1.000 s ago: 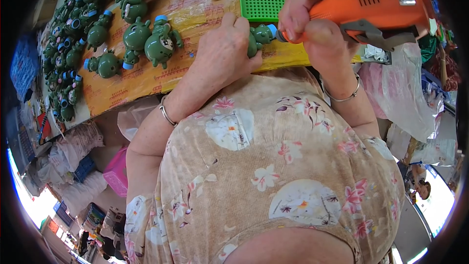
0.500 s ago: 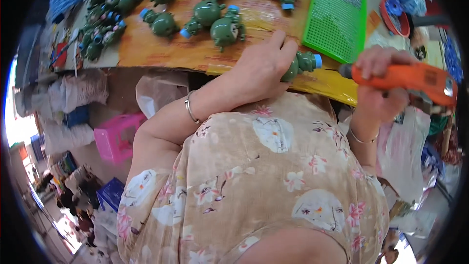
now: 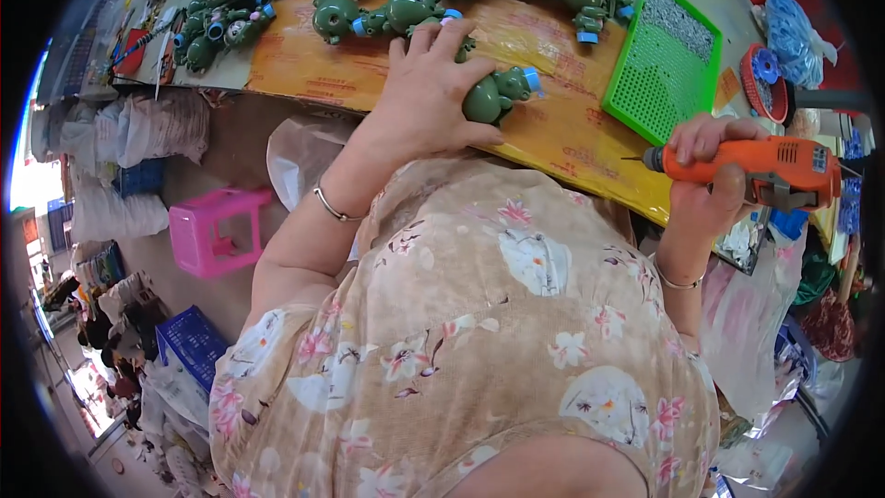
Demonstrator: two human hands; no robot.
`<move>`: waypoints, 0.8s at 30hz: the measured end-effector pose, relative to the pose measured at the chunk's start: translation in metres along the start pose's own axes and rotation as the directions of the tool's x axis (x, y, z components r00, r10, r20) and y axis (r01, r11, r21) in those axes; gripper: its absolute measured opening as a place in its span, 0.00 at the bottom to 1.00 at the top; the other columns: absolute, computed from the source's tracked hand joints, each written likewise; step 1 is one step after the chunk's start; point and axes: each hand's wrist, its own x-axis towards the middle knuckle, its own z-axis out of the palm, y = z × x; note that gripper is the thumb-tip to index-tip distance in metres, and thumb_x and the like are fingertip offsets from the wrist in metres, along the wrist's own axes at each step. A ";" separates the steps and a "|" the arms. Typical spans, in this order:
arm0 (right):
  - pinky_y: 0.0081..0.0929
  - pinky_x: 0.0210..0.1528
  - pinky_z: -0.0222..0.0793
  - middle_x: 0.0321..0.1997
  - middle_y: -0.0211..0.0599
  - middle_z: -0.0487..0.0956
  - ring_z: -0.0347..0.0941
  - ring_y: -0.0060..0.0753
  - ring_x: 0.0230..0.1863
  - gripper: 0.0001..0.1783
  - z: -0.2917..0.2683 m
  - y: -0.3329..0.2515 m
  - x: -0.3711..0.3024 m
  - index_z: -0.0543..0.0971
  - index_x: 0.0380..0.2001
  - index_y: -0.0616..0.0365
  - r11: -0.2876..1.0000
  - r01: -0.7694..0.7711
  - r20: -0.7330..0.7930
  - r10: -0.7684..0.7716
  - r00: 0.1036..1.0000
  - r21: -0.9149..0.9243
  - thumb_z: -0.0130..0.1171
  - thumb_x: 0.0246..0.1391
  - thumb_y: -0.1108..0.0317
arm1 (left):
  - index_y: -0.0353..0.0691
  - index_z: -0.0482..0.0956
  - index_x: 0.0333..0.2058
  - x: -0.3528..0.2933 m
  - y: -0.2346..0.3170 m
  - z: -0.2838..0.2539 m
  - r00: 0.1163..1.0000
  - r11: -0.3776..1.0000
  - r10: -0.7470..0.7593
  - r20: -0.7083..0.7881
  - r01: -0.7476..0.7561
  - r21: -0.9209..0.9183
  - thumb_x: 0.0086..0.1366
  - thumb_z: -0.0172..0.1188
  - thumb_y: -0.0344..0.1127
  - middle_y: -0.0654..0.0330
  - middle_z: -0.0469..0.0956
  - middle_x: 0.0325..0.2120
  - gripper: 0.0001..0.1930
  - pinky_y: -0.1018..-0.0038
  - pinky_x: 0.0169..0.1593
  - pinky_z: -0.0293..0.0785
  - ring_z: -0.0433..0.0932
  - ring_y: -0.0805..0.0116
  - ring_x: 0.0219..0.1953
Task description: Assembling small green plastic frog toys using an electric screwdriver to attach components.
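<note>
My left hand [image 3: 429,88] lies spread over the front of the table, its fingers apart. Its fingertips reach a green figurine [image 3: 466,46] that they partly cover. By the thumb and index finger rests another glossy green figurine [image 3: 484,101] with a light-blue cap pointing right; whether they touch it is unclear. In my right hand [image 3: 705,171] is an orange power drill [image 3: 784,161], held level off the table's right front edge. Its thin bit points left. Several more green, blue-capped figurines [image 3: 406,9] lie beyond my left hand.
A bright green perforated tray [image 3: 636,97] with small grey pieces at its far end stands right of the figurines. Yellow-brown taped cardboard [image 3: 304,78] covers the tabletop. A red basket [image 3: 765,97] is at the far right. Below left stands a pink stool [image 3: 194,231].
My left hand has let go of the capped figurine, moved left and spread its fingers. That figurine now lies on the cardboard. The drill stays in my right hand, slightly lower and turned.
</note>
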 end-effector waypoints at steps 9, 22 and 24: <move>0.35 0.40 0.65 0.30 0.31 0.71 0.68 0.32 0.33 0.25 0.000 0.004 0.005 0.75 0.50 0.51 1.000 -0.013 -0.052 0.013 0.999 0.003 0.69 0.54 0.52 | 0.45 0.83 0.46 -0.030 -0.029 -0.013 0.981 0.940 -0.009 -0.196 -0.058 -0.336 0.35 0.80 0.41 0.51 0.70 0.58 0.33 0.56 0.61 0.70 0.66 0.45 0.60; 0.34 0.39 0.65 0.32 0.32 0.71 0.69 0.32 0.32 0.25 -0.003 0.019 0.017 0.73 0.50 0.54 1.000 0.008 0.007 -0.008 1.000 0.002 0.68 0.58 0.51 | 0.32 0.82 0.48 -0.220 -0.157 0.068 0.542 0.486 -0.619 0.569 0.833 -0.265 0.44 0.79 0.40 0.55 0.84 0.42 0.32 0.68 0.52 0.77 0.81 0.58 0.46; 0.35 0.39 0.67 0.32 0.33 0.72 0.70 0.33 0.32 0.25 0.010 0.014 0.019 0.73 0.50 0.57 1.000 0.018 0.046 -0.019 0.999 0.007 0.70 0.58 0.55 | 0.31 0.82 0.46 -0.255 -0.166 0.120 0.575 0.587 -0.656 0.489 0.796 -0.147 0.44 0.78 0.42 0.52 0.84 0.39 0.31 0.67 0.51 0.77 0.82 0.58 0.45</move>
